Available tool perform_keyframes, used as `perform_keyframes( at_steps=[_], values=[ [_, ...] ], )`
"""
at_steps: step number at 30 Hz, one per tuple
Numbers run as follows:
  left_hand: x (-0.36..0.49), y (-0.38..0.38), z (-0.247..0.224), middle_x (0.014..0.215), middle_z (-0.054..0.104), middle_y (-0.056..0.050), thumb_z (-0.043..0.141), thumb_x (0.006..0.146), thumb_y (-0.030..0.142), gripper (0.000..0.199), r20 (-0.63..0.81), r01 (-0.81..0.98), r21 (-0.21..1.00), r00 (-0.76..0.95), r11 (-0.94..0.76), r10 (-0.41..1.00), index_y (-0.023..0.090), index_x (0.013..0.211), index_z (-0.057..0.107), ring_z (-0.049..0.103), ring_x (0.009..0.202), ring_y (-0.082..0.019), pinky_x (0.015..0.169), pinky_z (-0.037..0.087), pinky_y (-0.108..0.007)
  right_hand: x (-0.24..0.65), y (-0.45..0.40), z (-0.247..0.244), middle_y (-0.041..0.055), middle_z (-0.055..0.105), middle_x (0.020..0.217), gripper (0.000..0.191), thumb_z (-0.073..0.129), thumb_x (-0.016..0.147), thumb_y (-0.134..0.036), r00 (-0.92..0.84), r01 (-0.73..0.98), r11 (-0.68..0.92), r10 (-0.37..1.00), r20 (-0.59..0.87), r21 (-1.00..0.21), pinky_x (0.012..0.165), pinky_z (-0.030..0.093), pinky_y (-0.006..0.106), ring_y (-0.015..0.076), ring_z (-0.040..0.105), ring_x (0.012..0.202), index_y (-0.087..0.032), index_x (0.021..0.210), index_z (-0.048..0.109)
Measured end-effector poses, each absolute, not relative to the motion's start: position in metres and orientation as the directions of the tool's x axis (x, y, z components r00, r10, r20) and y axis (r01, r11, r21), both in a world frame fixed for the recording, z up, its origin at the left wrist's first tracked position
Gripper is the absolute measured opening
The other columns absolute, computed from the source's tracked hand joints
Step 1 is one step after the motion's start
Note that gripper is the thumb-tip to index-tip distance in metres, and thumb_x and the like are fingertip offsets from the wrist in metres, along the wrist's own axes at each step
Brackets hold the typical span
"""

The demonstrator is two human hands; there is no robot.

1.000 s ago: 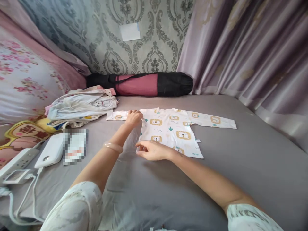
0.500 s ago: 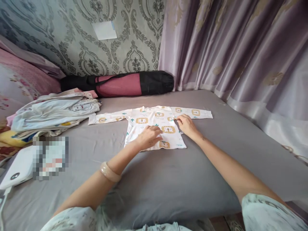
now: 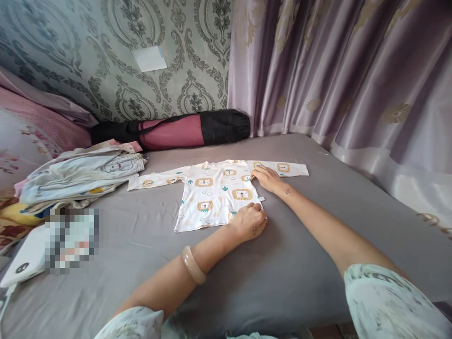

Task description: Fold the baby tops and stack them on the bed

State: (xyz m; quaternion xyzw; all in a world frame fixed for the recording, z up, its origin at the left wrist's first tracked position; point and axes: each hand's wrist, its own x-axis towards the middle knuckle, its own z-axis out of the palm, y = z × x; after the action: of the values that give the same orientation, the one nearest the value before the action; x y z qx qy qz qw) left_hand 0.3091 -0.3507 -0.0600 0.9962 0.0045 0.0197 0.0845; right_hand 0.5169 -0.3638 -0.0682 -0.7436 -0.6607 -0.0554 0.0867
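A small white long-sleeved shirt printed with yellow lion faces lies spread flat on the grey bed sheet, both sleeves stretched out sideways. My left hand, with a pale bangle on its wrist, has its fingers closed on the shirt's near right bottom corner. Farther up the same side, my right hand pinches the shirt's edge near the armpit, below the right sleeve. A small white tag sticks out from the side seam between the two hands.
Folded clothes are piled at the left. A white power bank with a cable lies in front of them, beside a blurred-out object. A black and pink rolled bag rests along the wall; purple curtains hang at the right.
My left hand has moved right from the shirt's middle to its bottom right corner and closed there. The right hand has shifted slightly along the side edge towards the armpit.
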Motion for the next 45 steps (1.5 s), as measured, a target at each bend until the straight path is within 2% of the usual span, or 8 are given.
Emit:
perform_keyframes(
  at_steps=[3,7,10,18,23,29,40,45],
  values=[
    [0.312,-0.352,-0.061,0.091,0.067,-0.014,0.045,0.091,0.025,0.027,0.054,0.059,0.233,0.996,-0.971,0.074,0.014,0.085,0.069,0.064,0.088,-0.025,0.076,0.051,-0.035,0.522,-0.363,-0.065,0.0098,0.062,0.107,0.03,0.041,0.093,-0.01,0.07,0.997,-0.071,0.978,0.194,-0.004,0.085,0.036,0.03,0.0221,0.05,0.102,-0.019,0.104,0.068],
    [0.313,-0.34,-0.06,0.074,0.067,-0.004,0.05,0.085,0.023,0.021,-0.016,0.151,0.576,0.985,-0.803,0.174,0.015,0.078,0.069,0.061,0.069,-0.016,0.062,0.046,-0.025,0.529,-0.359,-0.061,0.0079,0.063,0.101,0.027,0.042,0.095,-0.014,-0.017,0.996,0.003,0.987,0.159,0.084,0.08,0.036,0.029,0.0209,0.05,0.097,-0.02,0.098,0.068],
    [0.311,-0.333,-0.06,0.073,0.066,-0.001,0.052,0.084,0.022,0.02,-0.037,0.129,0.698,0.989,-0.705,0.144,0.014,0.082,0.07,0.058,0.064,-0.012,0.059,0.043,-0.021,0.535,-0.357,-0.062,0.008,0.063,0.1,0.026,0.043,0.096,-0.014,-0.092,0.988,0.07,0.983,0.159,0.137,0.079,0.036,0.03,0.0207,0.05,0.095,-0.019,0.098,0.068],
    [0.301,-0.334,-0.055,0.084,0.069,-0.006,0.052,0.091,0.032,0.023,0.041,-0.011,0.612,0.999,-0.791,0.018,0.017,0.088,0.07,0.062,0.077,-0.015,0.072,0.047,-0.022,0.524,-0.359,-0.064,0.0119,0.065,0.109,0.031,0.042,0.093,-0.011,0.007,0.994,-0.027,0.984,0.18,0.11,0.086,0.038,0.034,0.024,0.053,0.104,-0.018,0.105,0.07],
    [0.273,-0.287,-0.061,0.111,0.066,-0.013,0.037,0.096,0.024,0.028,0.182,0.313,0.379,0.897,-0.871,0.402,0.016,0.108,0.062,0.061,0.106,-0.024,0.092,0.049,-0.036,0.468,-0.352,-0.066,0.0158,0.048,0.144,0.044,0.034,0.094,-0.012,0.263,0.963,-0.269,0.928,0.263,-0.011,0.111,0.025,0.041,0.0281,0.035,0.136,-0.01,0.13,0.059],
    [0.241,-0.252,-0.087,0.153,0.036,-0.019,0.035,0.098,0.048,0.058,0.135,0.563,0.096,0.81,-0.821,0.571,0.01,0.141,0.041,0.025,0.145,-0.034,0.116,0.024,-0.051,0.396,-0.352,-0.082,0.0145,0.025,0.159,0.058,0.028,0.1,-0.042,0.227,0.96,-0.205,0.968,0.104,-0.19,0.117,0.015,0.052,0.0314,0.018,0.147,-0.013,0.15,0.035],
    [0.234,-0.251,-0.085,0.16,0.021,-0.016,0.022,0.099,0.054,0.069,-0.071,0.557,0.142,0.831,-0.819,0.552,0.009,0.151,0.028,0.014,0.148,-0.03,0.119,0.016,-0.052,0.39,-0.354,-0.087,0.0141,0.023,0.16,0.058,0.031,0.099,-0.042,0.21,0.965,-0.198,0.976,0.051,-0.171,0.115,0.012,0.058,0.0322,0.017,0.147,-0.018,0.151,0.034],
    [0.202,-0.233,-0.086,0.16,0.022,-0.012,0.021,0.099,0.053,0.064,-0.019,0.491,0.134,0.87,-0.861,0.493,0.015,0.15,0.031,0.013,0.149,-0.027,0.12,0.012,-0.051,0.399,-0.369,-0.082,0.0138,0.019,0.161,0.057,0.025,0.1,-0.043,0.101,0.975,-0.098,0.995,0.005,-0.197,0.116,0.012,0.056,0.0297,0.012,0.148,-0.019,0.152,0.032]
  ],
)
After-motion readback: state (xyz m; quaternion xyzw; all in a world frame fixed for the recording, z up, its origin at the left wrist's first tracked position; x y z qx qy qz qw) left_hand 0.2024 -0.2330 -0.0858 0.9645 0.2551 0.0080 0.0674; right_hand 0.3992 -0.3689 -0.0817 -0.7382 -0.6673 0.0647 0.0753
